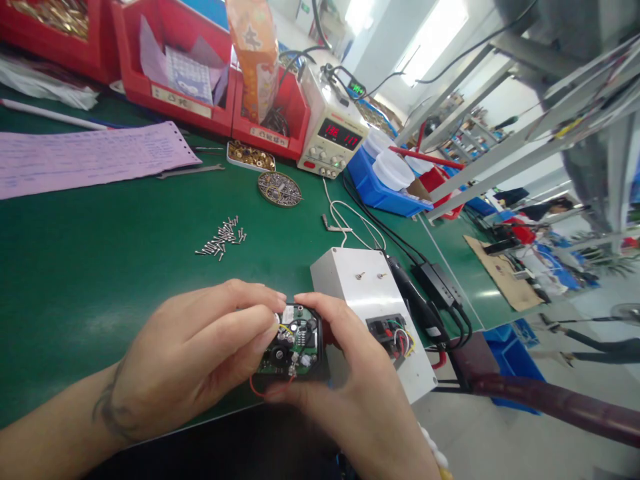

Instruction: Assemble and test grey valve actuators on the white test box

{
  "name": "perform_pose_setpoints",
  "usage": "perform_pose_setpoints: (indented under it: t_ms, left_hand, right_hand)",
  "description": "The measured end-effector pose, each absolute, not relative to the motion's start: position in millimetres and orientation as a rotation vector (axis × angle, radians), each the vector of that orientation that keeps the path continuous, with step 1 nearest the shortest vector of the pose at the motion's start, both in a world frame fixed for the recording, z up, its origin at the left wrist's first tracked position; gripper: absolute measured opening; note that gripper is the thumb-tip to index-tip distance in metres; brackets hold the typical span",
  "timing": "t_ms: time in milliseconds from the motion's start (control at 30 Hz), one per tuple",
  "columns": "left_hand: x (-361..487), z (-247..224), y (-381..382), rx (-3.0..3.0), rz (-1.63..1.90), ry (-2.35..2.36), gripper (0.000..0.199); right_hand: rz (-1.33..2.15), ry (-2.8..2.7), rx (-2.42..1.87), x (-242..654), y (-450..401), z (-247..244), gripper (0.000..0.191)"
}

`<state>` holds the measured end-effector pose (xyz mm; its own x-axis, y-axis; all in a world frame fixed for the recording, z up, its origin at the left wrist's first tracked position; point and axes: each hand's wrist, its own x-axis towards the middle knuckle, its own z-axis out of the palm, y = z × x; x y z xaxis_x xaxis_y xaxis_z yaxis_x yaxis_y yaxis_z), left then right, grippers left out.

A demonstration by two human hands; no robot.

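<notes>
the circuit board [311, 339] and tabletop [125, 267] are green, bins [217, 128] red.

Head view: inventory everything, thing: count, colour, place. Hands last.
bench: 1, green, foreground
circuit unit: 1, green and black, front centre
switch box: 1, grey, right of circuit unit
screws: uncounted pile, silver, left of centre
round dish: 1, gold-rimmed, beyond screws
bins: 3, red, back left
rectangular tray: 1, white, in front of bins
spanner: 1, silver, left of rectangular tray
sheet: 1, pink, left
packet: 1, orange, at rightmost bin
power supply: 1, cream, right of bins
blue tray: 1, blue, right of power supply
tubs: several, white, in blue tray
adapters: 2 or more, black, right of switch box
Farther off: too blurred to count
left hand: 1, bare, over circuit unit's left
right hand: 1, bare, circuit unit's right
</notes>
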<state>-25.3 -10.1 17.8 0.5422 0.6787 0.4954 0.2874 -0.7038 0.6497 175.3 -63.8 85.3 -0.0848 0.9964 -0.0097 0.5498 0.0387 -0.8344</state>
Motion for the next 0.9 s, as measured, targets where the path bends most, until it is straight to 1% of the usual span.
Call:
perform_pose_setpoints:
  t_ms: [100, 167, 300, 367, 433, 567, 600, 900]
  left_hand:
    - [-22, 22, -10, 2.203, 1.071, 0.8, 0.018]
    - [-19, 26, -10, 2.148, 1.106, 0.795, 0.021]
    - [-15, 29, -12, 2.118, 1.026, 0.746, 0.045]
    - [-13, 27, -12, 2.089, 1.007, 0.724, 0.05]
    - [-13, 26, -12, 2.056, 0.994, 0.704, 0.045]
    - [-16, 28, -11, 1.996, 0.989, 0.698, 0.016]
    - [-16, 29, -11, 1.979, 1.006, 0.697, 0.011]
    - [-17, 35, -10, 2.054, 1.038, 0.674, 0.018]
  right_hand:
    - [0.913, -1.694, -1.579, 175, -64, 86, 0.072]
    - [0.906, -1.689, -1.598, 175, -63, 85, 0.072]
    - [0.965, -1.677, -1.616, 172, -62, 84, 0.069]
    - [0.981, -1.667, -1.626, 171, -61, 83, 0.071]
    - [0.979, -1.659, -1.641, 172, -61, 81, 0.074]
    - [0.929, -1.714, -1.6, 174, -62, 77, 0.075]
    - [0.922, -1.725, -1.588, 175, -62, 76, 0.075]
    - [0.938, -1.731, -1.556, 174, -62, 79, 0.073]
